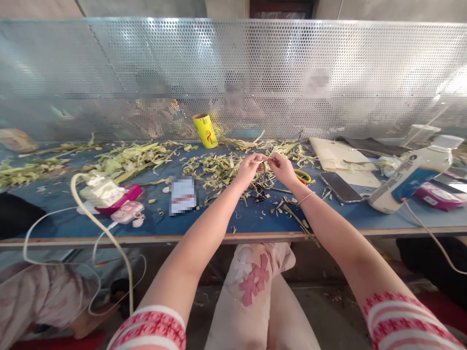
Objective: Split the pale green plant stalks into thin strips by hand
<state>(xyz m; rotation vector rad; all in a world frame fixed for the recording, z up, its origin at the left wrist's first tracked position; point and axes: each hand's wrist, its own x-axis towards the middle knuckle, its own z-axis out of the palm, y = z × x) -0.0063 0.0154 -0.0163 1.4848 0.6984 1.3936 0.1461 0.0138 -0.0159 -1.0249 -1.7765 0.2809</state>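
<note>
Fingers (260, 160) of our left hand (249, 168) and right hand (281, 167) pinch a thin leaf strip (265, 159) between them, at twelve o'clock above the worktop (219, 221). We judge it light, limp, easily torn; grip it near the ends.

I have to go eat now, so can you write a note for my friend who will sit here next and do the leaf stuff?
Left hand and right hand: both raised over the blue tabletop, fingers pinched together on one thin pale-green leaf strip held between them.
Things: loose heap of torn green leaf scraps just beyond the hands; longer green leaves piled to the left; yellow-handled scissors by the right wrist; black phone further right; yellow roll at the perforated metal screen.
Done: many scraps already torn.
Left: the longer leaves look unworked.
</note>
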